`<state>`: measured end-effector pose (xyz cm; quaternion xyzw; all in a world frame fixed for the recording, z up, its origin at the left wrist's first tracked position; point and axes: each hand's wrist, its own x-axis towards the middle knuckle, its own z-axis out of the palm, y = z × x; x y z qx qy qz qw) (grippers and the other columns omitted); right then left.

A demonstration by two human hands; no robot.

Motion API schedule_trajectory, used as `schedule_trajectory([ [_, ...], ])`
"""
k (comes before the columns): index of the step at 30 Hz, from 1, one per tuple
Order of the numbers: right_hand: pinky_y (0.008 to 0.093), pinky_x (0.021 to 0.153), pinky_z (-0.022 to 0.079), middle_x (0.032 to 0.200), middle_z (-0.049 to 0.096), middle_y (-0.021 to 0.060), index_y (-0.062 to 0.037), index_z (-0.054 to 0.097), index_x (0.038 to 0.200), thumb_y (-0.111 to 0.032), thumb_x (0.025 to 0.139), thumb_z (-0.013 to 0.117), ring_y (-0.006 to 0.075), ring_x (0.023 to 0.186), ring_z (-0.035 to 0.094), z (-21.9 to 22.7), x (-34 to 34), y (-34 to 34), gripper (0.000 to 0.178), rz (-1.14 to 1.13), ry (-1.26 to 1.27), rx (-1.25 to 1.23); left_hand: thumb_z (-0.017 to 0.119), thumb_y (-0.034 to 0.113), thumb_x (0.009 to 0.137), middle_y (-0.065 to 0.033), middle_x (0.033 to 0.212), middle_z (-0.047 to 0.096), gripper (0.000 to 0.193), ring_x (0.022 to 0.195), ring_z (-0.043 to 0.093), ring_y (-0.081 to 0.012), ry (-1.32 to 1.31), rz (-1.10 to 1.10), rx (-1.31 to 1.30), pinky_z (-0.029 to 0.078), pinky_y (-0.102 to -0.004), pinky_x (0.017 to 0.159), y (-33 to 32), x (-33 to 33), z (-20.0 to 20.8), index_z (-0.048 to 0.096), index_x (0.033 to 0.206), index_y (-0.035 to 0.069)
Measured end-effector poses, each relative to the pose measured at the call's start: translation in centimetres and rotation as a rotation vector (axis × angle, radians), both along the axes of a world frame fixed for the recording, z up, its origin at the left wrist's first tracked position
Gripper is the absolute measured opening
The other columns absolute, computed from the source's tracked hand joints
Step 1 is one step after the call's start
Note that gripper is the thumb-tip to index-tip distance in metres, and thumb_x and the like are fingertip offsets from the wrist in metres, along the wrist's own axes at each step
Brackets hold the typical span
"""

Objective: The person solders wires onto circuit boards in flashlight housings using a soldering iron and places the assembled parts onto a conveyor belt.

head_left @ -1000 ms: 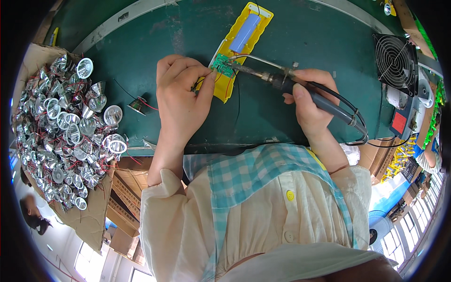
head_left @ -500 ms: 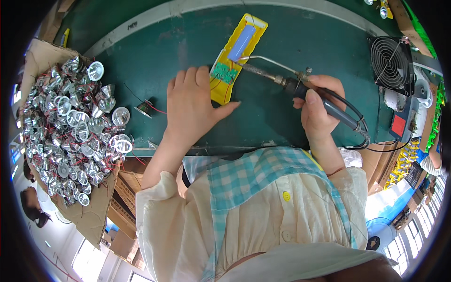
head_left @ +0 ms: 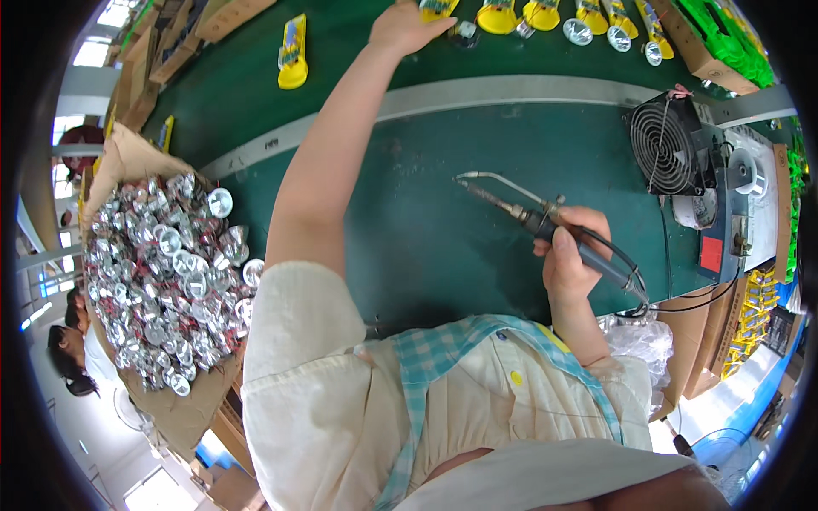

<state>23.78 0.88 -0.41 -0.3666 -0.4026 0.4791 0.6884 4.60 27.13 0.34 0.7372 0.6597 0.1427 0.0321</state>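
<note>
My left hand (head_left: 404, 27) reaches to the far edge of the picture, its fingers partly cut off there. Its thumb lies across a yellow plastic lamp housing (head_left: 437, 8), and the hand is closed on it as far as I can see. My right hand (head_left: 573, 252) grips a soldering iron (head_left: 538, 223) with a thin metal feed tube (head_left: 504, 181) along its tip. The iron points far left, raised over the green mat (head_left: 409, 238). A small dark lamp cup (head_left: 464, 34) is just right of my left thumb.
Several yellow housings with lamp cups (head_left: 578, 32) line the far strip, and one housing (head_left: 293, 53) lies apart at far left. A cardboard box (head_left: 128, 157) heaped with silvery reflector cups (head_left: 179, 272) stands left. A black fan (head_left: 669, 143) and solder spool (head_left: 746, 170) are at right.
My left hand has moved from the near mat to the far strip, and the yellow housing has left the mat. The view has shifted toward the far side. My right hand still holds the iron.
</note>
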Motion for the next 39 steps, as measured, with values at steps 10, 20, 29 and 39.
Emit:
schedule_trajectory([
  [10,0.0202,0.05,0.045,0.071,0.053,0.0064,-0.0023,0.049,0.085,0.0,0.07,0.053,0.0093,0.056,0.052,0.6,0.4,0.1,0.017,0.042,0.064,-0.128,0.061,0.029,0.057,-0.0205,0.092,0.048,0.049,0.089,0.048,-0.0324,-0.092,0.574,0.026,0.041,-0.0364,0.076,-2.4,-16.4,-2.9,0.044,0.087,-0.006],
  [20,0.019,0.044,0.044,0.071,0.051,0.0095,0.0,0.048,0.084,0.0,0.069,0.052,0.0109,0.051,0.051,0.6,0.1,-0.4,0.015,-0.014,0.051,-0.093,0.055,0.01,0.055,-0.0212,0.09,0.044,0.051,0.086,0.042,-0.0359,-0.249,-0.138,-0.113,0.036,-0.0393,0.075,-24.8,-4.9,1.0,0.04,0.102,-0.003],
  [29,0.0219,0.042,0.042,0.07,0.052,0.0098,-0.0002,0.048,0.084,0.002,0.07,0.05,0.0118,0.047,0.049,-0.7,-0.5,0.4,0.014,-0.088,-0.105,-0.021,0.065,0.022,0.063,-0.0206,0.096,0.047,0.052,0.09,0.044,-0.0342,-0.182,0.081,0.22,0.036,-0.0378,0.077,-26.6,-9.8,2.2,0.044,0.102,-0.005],
  [39,0.0201,0.042,0.043,0.072,0.051,0.0107,0.0021,0.047,0.09,-0.002,0.071,0.049,0.0138,0.048,0.051,-0.9,-1.0,-0.1,0.019,0.043,-0.02,0.007,0.063,0.018,0.065,-0.013,0.073,0.054,0.018,0.071,0.049,-0.027,-0.046,0.448,0.224,0.038,-0.0343,0.065,-30.9,-15.8,0.4,0.059,0.066,0.001],
])
